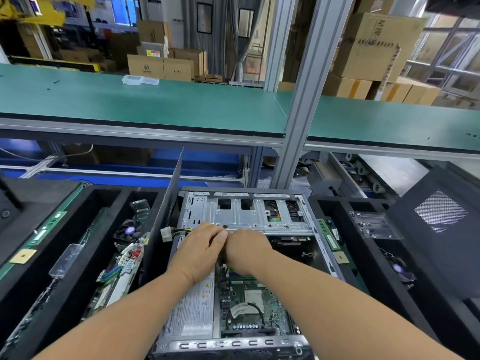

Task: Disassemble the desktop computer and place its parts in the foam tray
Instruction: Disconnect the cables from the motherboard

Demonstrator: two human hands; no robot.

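The open desktop case (241,216) lies in front of me, its motherboard (249,302) and silver power supply (192,315) exposed. My left hand (200,250) and my right hand (246,252) meet over the middle of the case, just below the metal drive cage (246,216). Both have curled fingers on something between them that the hands hide. A white power connector on yellow wires (166,233) sticks out to the left of my left hand. A black foam tray (78,242) on the left holds a motherboard (122,268), a fan (128,229) and a RAM stick (48,227).
A second foam tray (363,255) on the right holds a RAM stick (329,233), a clear plastic box (372,224) and a fan (398,268). A black side panel (166,211) stands on edge left of the case. Another panel with mesh (439,211) is at far right. A green shelf (155,105) spans above.
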